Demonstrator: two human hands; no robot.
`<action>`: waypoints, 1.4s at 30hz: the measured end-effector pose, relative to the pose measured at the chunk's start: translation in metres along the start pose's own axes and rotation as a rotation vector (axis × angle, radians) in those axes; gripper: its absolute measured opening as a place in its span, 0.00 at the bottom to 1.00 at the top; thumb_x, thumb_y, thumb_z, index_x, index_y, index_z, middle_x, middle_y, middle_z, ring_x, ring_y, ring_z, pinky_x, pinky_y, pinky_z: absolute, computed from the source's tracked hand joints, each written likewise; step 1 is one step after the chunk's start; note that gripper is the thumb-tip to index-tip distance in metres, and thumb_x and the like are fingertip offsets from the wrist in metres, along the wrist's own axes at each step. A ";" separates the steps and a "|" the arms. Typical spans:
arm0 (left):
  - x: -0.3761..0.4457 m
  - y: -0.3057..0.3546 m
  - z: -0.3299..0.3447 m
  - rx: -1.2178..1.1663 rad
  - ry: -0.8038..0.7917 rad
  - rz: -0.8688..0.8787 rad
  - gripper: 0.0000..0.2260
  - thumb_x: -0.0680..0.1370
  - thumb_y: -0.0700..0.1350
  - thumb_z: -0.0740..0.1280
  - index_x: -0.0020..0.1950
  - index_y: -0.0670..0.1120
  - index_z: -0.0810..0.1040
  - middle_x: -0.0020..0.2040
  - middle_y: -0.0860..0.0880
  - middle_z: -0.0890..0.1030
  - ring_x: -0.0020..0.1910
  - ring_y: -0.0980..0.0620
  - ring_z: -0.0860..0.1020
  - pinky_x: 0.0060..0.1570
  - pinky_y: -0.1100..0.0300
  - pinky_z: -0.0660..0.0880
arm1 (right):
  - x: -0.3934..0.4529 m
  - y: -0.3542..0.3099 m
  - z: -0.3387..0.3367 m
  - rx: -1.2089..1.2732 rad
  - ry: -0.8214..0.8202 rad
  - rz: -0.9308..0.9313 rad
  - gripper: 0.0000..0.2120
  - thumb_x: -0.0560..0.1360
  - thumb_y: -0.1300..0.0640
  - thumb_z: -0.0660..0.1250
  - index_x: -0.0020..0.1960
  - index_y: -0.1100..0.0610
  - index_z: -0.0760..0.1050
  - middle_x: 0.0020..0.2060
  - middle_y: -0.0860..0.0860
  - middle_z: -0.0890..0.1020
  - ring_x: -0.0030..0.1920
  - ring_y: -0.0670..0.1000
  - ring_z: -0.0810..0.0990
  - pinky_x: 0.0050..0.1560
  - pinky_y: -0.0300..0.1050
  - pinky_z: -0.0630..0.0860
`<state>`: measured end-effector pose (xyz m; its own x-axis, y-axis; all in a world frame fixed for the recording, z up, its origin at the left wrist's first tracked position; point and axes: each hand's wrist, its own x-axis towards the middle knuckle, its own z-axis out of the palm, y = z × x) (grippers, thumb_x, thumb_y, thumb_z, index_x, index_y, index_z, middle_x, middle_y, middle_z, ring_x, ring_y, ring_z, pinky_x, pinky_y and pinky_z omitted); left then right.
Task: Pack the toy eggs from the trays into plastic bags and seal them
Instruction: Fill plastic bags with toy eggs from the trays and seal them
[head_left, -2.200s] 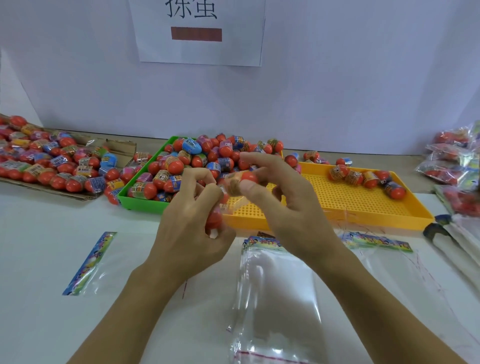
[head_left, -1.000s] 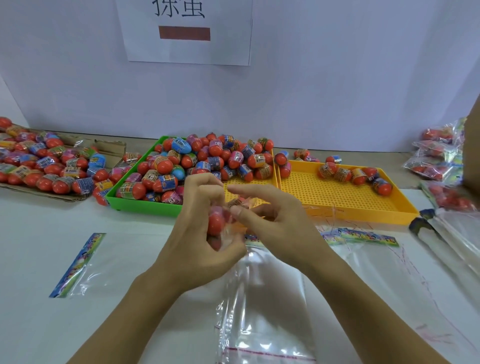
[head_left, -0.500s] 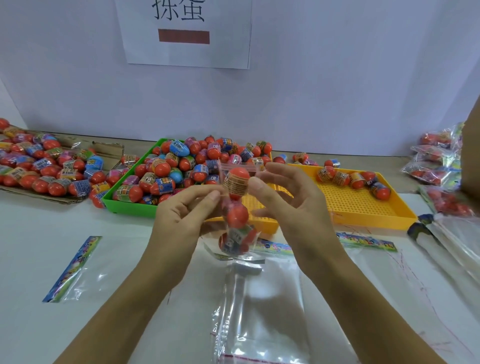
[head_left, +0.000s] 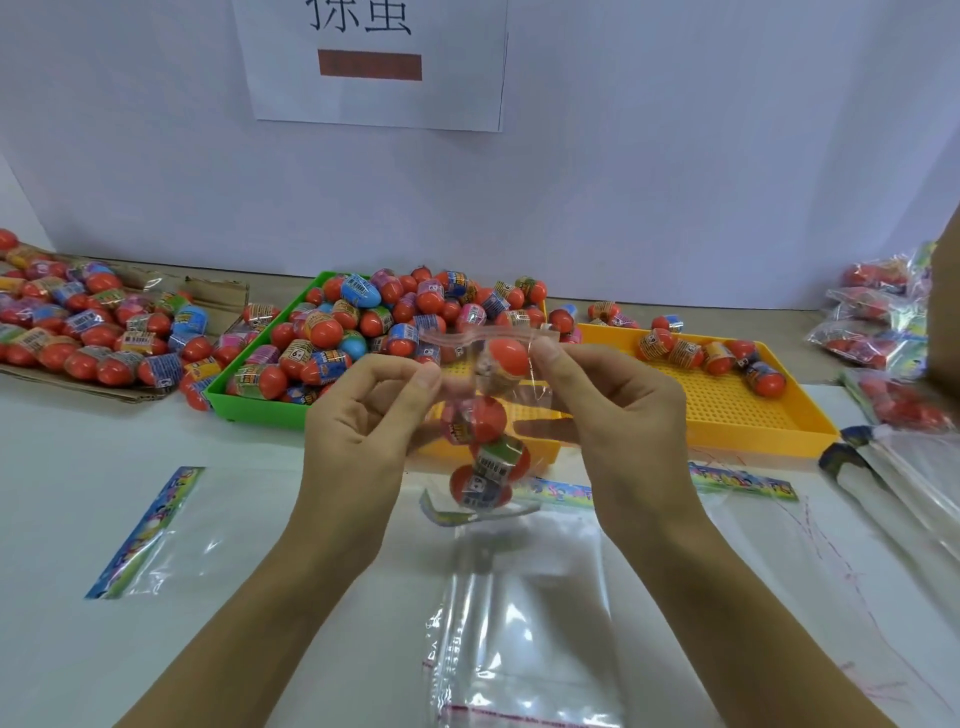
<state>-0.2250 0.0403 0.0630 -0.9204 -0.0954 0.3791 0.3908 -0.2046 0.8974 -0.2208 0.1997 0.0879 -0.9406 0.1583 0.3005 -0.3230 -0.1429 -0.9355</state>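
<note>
Between both hands (head_left: 613, 415), crinkly clear bag (head_left: 488, 395), glossy eggs (head_left: 480, 418)

**Both hands hold filled bag above desk**

Left hand (head_left: 363, 410) and right hand (head_left: 618, 410) pinch top corners of clear bag (head_left: 519, 384), four toy eggs (head_left: 480, 421) stacked inside. Green tray (head_left: 249, 408) heaped with eggs, yellow tray (head_left: 769, 410) nearly bare, both toward desk's (head_left: 260, 519) far edge.
</note>
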 end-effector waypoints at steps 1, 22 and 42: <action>0.000 0.001 0.000 0.007 0.008 0.028 0.07 0.76 0.47 0.67 0.41 0.55 0.83 0.42 0.50 0.86 0.42 0.53 0.85 0.41 0.62 0.80 | 0.000 0.000 0.000 0.004 0.014 -0.017 0.07 0.73 0.54 0.70 0.44 0.56 0.84 0.39 0.53 0.87 0.41 0.52 0.86 0.35 0.43 0.81; 0.000 -0.001 -0.005 -0.076 -0.115 -0.033 0.17 0.69 0.40 0.76 0.54 0.49 0.74 0.48 0.43 0.85 0.48 0.45 0.85 0.44 0.56 0.81 | -0.002 0.004 -0.001 -0.222 -0.291 0.058 0.08 0.72 0.47 0.72 0.43 0.51 0.84 0.36 0.48 0.84 0.37 0.46 0.83 0.34 0.35 0.76; -0.001 0.004 -0.005 0.042 -0.281 -0.143 0.15 0.66 0.48 0.78 0.52 0.52 0.85 0.46 0.45 0.86 0.45 0.46 0.84 0.42 0.56 0.81 | 0.000 -0.002 -0.003 -0.086 -0.295 0.144 0.14 0.70 0.49 0.75 0.54 0.50 0.84 0.43 0.49 0.86 0.43 0.43 0.83 0.38 0.31 0.75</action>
<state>-0.2228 0.0343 0.0652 -0.9345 0.2058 0.2904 0.2617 -0.1554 0.9525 -0.2198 0.2025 0.0891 -0.9698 -0.1494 0.1928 -0.1859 -0.0586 -0.9808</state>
